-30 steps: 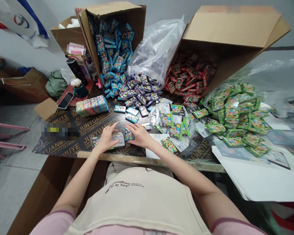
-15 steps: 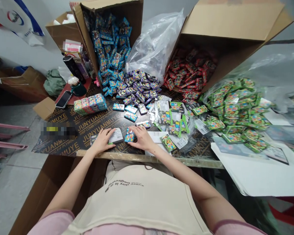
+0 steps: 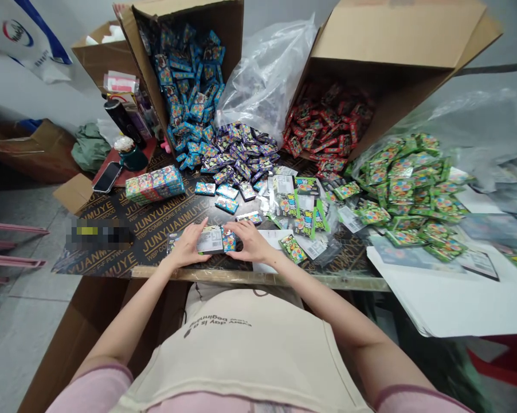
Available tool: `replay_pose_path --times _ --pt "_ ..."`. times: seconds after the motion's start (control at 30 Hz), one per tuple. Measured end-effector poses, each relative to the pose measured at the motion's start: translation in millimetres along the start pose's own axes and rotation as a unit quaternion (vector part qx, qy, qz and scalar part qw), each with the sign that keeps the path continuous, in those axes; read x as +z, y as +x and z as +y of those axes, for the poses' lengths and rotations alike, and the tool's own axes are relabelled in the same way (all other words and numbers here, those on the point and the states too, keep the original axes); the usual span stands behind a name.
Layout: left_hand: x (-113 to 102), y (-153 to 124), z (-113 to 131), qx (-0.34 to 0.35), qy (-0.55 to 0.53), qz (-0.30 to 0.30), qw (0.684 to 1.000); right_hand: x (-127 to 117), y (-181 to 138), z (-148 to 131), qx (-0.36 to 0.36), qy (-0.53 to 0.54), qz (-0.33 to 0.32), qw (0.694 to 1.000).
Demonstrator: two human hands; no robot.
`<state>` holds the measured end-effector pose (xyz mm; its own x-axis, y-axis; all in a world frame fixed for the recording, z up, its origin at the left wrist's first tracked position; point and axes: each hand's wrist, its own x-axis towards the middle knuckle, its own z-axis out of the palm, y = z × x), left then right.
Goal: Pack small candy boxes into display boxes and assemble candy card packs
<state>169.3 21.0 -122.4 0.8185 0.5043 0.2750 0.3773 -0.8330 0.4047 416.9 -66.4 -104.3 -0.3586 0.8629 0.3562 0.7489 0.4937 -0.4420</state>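
My left hand (image 3: pixel 187 246) grips a flat dark packet with a white barcode label (image 3: pixel 210 242), thumb on the near edge and fingers on the far edge. A bit of printed wrapping shows left of this hand; the rest is hidden under it. My right hand (image 3: pixel 251 243) holds a small blue candy packet (image 3: pixel 229 241) between thumb and fingers, pressed against the right end of the barcode packet. Beyond the hands lie several loose blue packets (image 3: pixel 226 205), and a purple-edged packet (image 3: pixel 249 217) is just past my right fingers.
Cartons hold blue packets (image 3: pixel 198 103) and red packets (image 3: pixel 327 123). A purple packet heap (image 3: pixel 241 152) lies between them, a green packet pile (image 3: pixel 408 189) at right. On the left are a wrapped stack of packets (image 3: pixel 155 184), a phone (image 3: pixel 108 177) and a jar (image 3: pixel 130 155).
My left hand has moved right with the barcode packet, closing the gap to the blue packet in my right hand. The whole view has shifted slightly.
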Motion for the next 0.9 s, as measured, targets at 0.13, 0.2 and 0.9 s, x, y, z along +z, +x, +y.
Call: replay_pose_path --times 0.13,0.2,0.9 --pt "-2 4 4 -0.004 -0.010 0.002 1.000 -6 1 4 -0.010 0.008 -0.011 1.000" --pt "-4 6 5 -0.017 -0.018 0.017 1.000 -10 0 3 0.011 -0.002 0.001 1.000" --pt "-32 19 26 -0.028 -0.110 -0.016 0.993 -55 0 -5 -0.008 0.036 -0.049 0.998"
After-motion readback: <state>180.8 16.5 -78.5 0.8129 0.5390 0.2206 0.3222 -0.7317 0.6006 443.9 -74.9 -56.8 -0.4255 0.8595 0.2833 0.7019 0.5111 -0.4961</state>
